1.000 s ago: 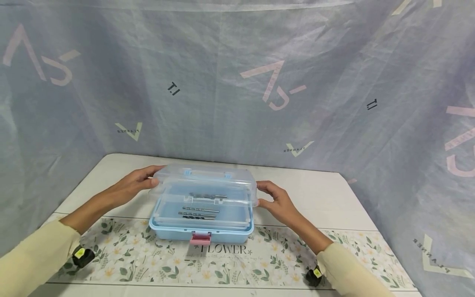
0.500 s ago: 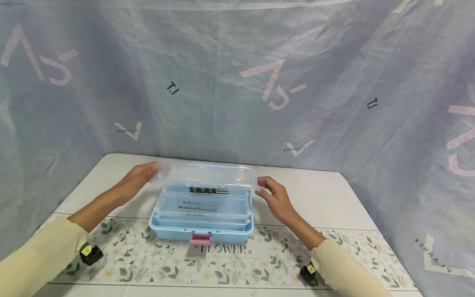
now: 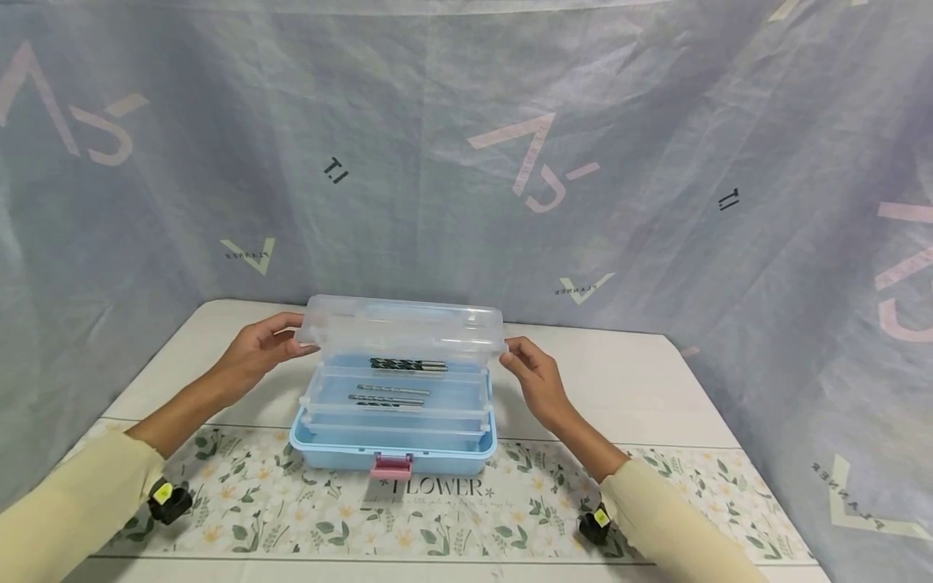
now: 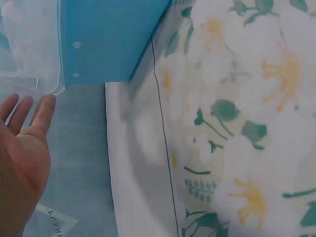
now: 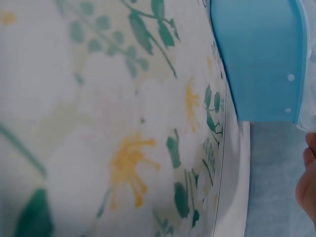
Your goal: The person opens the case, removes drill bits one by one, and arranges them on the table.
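Observation:
A light blue toolbox (image 3: 437,463) stands on the table, its clear plastic lid (image 3: 401,324) raised and tilted back. Clear tiered trays (image 3: 452,397) inside carry several metal drill bits (image 3: 389,401) in the front tray. Darker spiral drill bits (image 3: 408,364) lie in the tray behind. At the lid's left edge is my left hand (image 3: 255,356), its extended fingers touching the rim in the left wrist view. My right hand (image 3: 543,385) pinches the lid's right edge with bent fingers and thumb. On the front, the pink latch (image 3: 392,466) hangs unfastened.
The toolbox rests partly on a floral strip (image 3: 291,518) across a white tabletop (image 3: 605,380). Grey fabric (image 3: 408,202) hangs close behind the table and along its sides.
The lid has swung up and back, and the trays have risen and spread, uncovering the drill bits. Both hands have followed the lid; the left hand's fingers have shifted along its edge.

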The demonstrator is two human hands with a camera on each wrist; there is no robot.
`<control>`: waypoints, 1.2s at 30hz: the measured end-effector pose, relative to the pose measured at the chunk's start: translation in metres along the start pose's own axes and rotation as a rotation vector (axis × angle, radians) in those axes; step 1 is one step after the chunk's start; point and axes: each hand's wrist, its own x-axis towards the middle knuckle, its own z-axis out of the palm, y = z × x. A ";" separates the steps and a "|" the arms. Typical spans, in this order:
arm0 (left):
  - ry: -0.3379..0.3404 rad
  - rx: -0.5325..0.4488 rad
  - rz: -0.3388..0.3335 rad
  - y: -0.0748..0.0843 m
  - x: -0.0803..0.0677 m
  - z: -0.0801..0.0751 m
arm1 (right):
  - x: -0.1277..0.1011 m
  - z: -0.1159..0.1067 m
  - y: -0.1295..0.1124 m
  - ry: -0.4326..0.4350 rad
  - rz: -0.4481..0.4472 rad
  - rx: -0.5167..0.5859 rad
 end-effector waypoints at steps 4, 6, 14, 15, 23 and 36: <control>0.018 -0.018 0.018 -0.004 0.004 0.000 | 0.004 0.001 0.000 0.022 0.015 0.005; 0.023 -0.035 0.024 -0.004 0.006 0.001 | 0.006 0.002 -0.001 0.028 0.020 0.020; 0.042 -0.079 0.054 -0.002 0.015 0.003 | 0.018 0.005 0.000 0.027 -0.011 0.155; 0.048 -0.079 0.053 -0.002 0.016 0.003 | 0.019 0.006 0.000 0.026 -0.015 0.173; 0.116 -0.029 0.037 -0.006 0.027 0.005 | 0.030 0.009 -0.004 0.045 -0.028 0.203; 0.221 0.046 -0.050 -0.008 0.042 0.008 | 0.051 0.010 -0.010 0.069 -0.087 0.163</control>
